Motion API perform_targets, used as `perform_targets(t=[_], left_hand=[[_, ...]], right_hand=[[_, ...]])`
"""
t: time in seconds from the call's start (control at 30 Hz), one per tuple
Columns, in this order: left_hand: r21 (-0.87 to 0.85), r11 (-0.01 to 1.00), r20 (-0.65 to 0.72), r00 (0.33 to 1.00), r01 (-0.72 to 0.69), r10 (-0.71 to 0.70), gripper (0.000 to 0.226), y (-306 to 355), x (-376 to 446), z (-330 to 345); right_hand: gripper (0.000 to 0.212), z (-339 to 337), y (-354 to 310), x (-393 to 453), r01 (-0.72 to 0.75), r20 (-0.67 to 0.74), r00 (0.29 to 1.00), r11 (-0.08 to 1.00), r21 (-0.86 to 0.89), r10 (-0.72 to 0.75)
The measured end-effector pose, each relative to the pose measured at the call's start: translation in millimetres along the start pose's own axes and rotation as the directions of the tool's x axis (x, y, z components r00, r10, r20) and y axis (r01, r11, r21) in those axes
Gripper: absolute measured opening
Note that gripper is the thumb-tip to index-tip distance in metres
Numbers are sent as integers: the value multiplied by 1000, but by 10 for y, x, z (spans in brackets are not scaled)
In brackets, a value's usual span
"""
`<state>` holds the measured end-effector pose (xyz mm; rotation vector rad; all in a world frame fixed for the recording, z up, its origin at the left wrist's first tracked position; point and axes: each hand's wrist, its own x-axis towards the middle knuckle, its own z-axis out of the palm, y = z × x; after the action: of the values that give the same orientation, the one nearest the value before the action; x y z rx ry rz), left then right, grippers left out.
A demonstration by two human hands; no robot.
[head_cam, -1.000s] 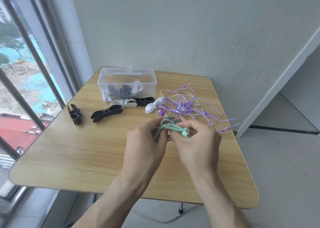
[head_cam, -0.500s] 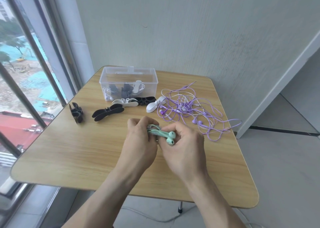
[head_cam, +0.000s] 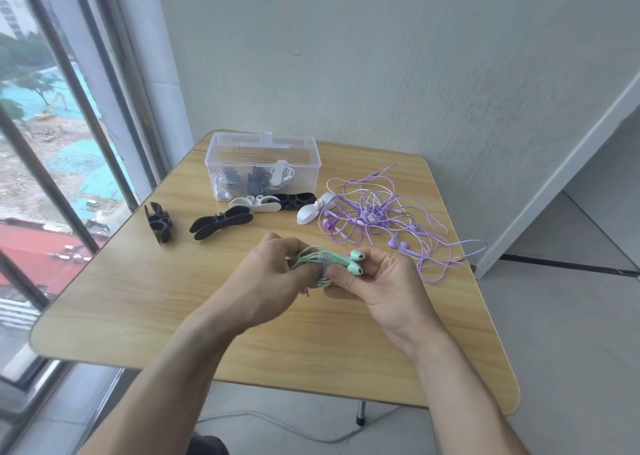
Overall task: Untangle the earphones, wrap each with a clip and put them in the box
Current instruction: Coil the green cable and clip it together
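Note:
Both hands hold a coiled mint-green earphone (head_cam: pixel 341 260) above the middle of the wooden table (head_cam: pixel 138 302). My left hand (head_cam: pixel 273 278) grips the bundled cord. My right hand (head_cam: pixel 377 281) pinches it near the two earbuds, which stick out to the right. A grey clip sits around the bundle, mostly hidden by my fingers. A tangle of purple and white earphones (head_cam: pixel 381 219) lies at the back right. The clear plastic box (head_cam: pixel 263 150) stands open at the back with several wrapped earphones inside.
Loose clips lie in front of the box: a black one (head_cam: pixel 159 222) at the left, another black one (head_cam: pixel 221 224), a white one (head_cam: pixel 254 203), a black one (head_cam: pixel 294 200) and a white one (head_cam: pixel 313 210). A window runs along the left, a wall behind.
Both hands have shifted with the green earphone slightly left and nearer to me. The right hand has turned palm-up, so the two earbuds now show clearly.

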<state>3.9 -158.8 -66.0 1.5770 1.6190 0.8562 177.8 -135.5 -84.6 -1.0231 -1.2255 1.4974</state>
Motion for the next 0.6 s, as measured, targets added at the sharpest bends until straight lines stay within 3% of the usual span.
perform_targets(t=[0.17,0.4,0.53,0.6], left_hand=[[22,993,67,991,-115,113,16,-11,-44,-54],[-307,952,-76,996,10,-36,20,-71,3,104],[-352,936,-106,994,-13,-26,19,-28,-8,166],[-363,931,-124,992,-20,-27,16,-37,-1,165]], right_hand=[[18,-1,53,35,16,9,1000,998,-64,-15],[30,87,104,48,168,55,986,925,-340,-159],[45,39,68,67,158,53,987,858,-488,-151],[39,-10,50,83,140,18,989,868,-476,-149]])
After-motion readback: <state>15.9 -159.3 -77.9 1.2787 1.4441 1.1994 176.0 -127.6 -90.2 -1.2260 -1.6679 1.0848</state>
